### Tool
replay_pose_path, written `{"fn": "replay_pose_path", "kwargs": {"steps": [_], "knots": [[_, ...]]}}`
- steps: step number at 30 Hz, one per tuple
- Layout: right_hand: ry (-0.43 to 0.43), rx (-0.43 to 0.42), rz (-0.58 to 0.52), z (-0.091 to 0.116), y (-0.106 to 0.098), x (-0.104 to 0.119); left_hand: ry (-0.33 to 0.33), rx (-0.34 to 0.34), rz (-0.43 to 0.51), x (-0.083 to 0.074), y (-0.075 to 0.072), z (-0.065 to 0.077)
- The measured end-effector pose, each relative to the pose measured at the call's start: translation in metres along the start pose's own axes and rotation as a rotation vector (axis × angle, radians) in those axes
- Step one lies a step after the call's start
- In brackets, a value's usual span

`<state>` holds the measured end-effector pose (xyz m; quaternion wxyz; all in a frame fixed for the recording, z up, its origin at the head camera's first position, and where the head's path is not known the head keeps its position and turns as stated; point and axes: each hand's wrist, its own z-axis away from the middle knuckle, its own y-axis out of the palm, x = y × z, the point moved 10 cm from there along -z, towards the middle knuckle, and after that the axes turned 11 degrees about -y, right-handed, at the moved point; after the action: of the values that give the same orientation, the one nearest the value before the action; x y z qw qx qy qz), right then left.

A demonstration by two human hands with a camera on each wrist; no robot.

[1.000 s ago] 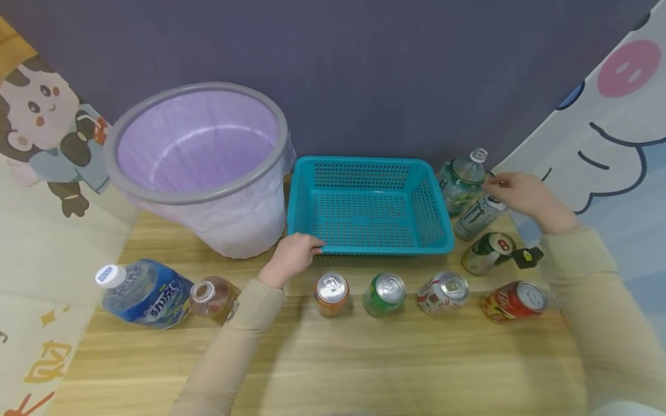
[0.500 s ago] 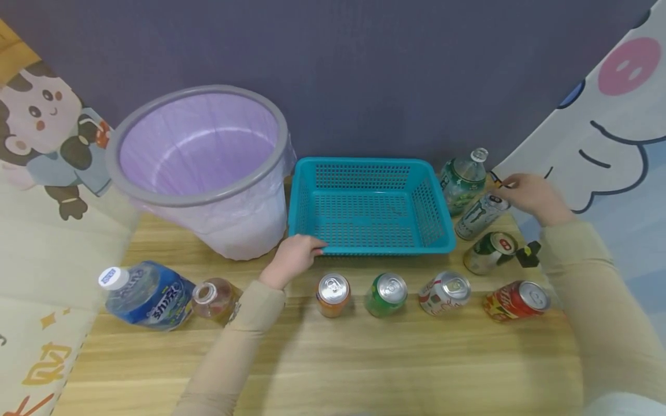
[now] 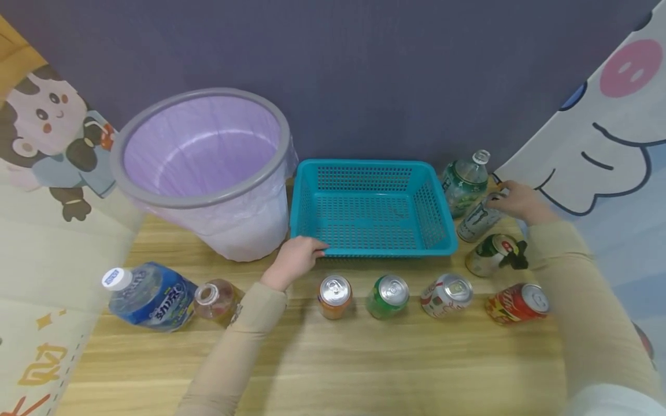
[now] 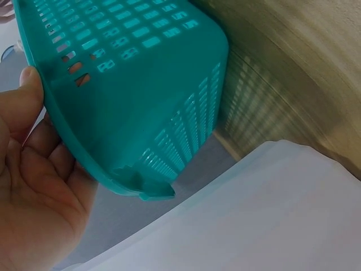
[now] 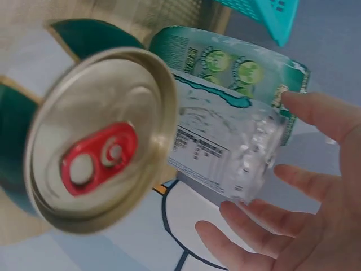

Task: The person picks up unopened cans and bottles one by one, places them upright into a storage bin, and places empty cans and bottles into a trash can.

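Your right hand (image 3: 522, 202) has dropped since the earlier frame, from beside the big bottle (image 3: 460, 190) to the top of the silver can (image 3: 476, 223). That can stands just right of the basket (image 3: 374, 252), long axis upright; it lies on the basket side of your right hand, by far the nearer one. Your thumb and fingers are parted wide at its top; whether they touch it, you cannot tell. Near it, the bottle stands by the basket's back right corner, a green can (image 3: 483, 261) by the front right. Your left hand (image 3: 293, 260) pinches the basket's front rim near the left corner.
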<state>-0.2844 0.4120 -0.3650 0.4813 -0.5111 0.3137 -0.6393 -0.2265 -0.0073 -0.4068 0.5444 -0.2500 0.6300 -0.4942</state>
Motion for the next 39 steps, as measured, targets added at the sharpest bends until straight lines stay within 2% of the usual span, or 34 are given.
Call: {"fn": "replay_pose_path", "kwargs": {"steps": [9,16,26,39], "knots": [[0.028,0.071,-0.115,-0.002,0.017,-0.001,0.001,-0.019,-0.003,0.0,0.0,0.0],[0.051,0.104,-0.136,-0.006,0.027,-0.008,0.013,-0.014,0.004,-0.001,0.003,-0.001],[0.062,0.043,-0.164,-0.012,0.027,-0.009,0.024,-0.046,-0.042,-0.003,0.001,0.001],[0.069,0.002,-0.162,-0.012,0.025,-0.01,0.018,-0.037,-0.039,-0.003,0.002,0.001]]}}
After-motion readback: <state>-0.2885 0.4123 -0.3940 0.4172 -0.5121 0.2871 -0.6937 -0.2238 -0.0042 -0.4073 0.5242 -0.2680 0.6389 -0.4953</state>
